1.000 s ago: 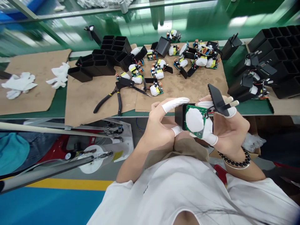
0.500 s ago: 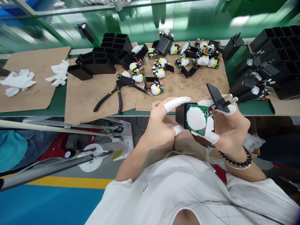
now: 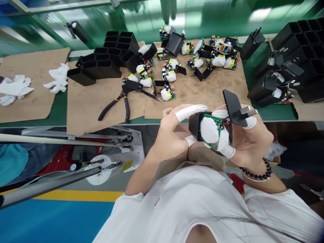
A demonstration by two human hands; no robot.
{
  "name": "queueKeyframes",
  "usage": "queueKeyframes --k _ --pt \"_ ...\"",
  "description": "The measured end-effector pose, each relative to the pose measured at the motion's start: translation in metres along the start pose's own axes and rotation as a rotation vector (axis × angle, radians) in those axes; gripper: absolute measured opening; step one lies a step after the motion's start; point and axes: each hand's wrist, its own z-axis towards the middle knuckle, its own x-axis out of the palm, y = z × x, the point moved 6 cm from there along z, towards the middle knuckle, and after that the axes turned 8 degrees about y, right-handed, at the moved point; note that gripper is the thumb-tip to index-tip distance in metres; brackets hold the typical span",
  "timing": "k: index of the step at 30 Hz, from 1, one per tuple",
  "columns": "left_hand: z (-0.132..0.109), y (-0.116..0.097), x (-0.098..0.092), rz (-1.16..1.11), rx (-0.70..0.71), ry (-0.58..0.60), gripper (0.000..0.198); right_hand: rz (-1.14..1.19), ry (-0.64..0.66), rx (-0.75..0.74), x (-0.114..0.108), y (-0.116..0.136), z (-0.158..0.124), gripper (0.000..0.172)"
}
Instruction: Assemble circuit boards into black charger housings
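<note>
Cardboard sheets (image 3: 210, 87) cover much of the green surface (image 3: 280, 113). Before it, the left hand (image 3: 173, 135) grips a black case (image 3: 194, 125), and the right hand (image 3: 249, 141) grasps a circuit board (image 3: 209, 131) at its mouth; both have scarcely moved in half a second. A pronged cap (image 3: 232, 107), wired to the board, tilts over the right hand. Farther out, pliers (image 3: 124, 92) lie with handles spread. Behind, on a glossy green strip (image 3: 141, 20), a plug unit (image 3: 80, 32) and a loose board (image 3: 164, 31) have slid further left.
</note>
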Motion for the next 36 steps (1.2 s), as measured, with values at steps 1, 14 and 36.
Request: queueKeyframes --k 1,14,36 --pt "0.0 0.0 0.0 0.011 -0.013 0.006 0.044 -0.003 0.002 0.001 0.0 0.0 0.0 0.072" --pt "0.0 0.003 0.002 0.062 -0.077 0.008 0.046 -0.01 0.038 0.085 0.002 -0.005 0.001 0.064" --pt "-0.001 0.008 0.002 0.112 -0.123 0.007 0.051 -0.013 0.08 0.151 0.0 -0.01 0.001 0.063"
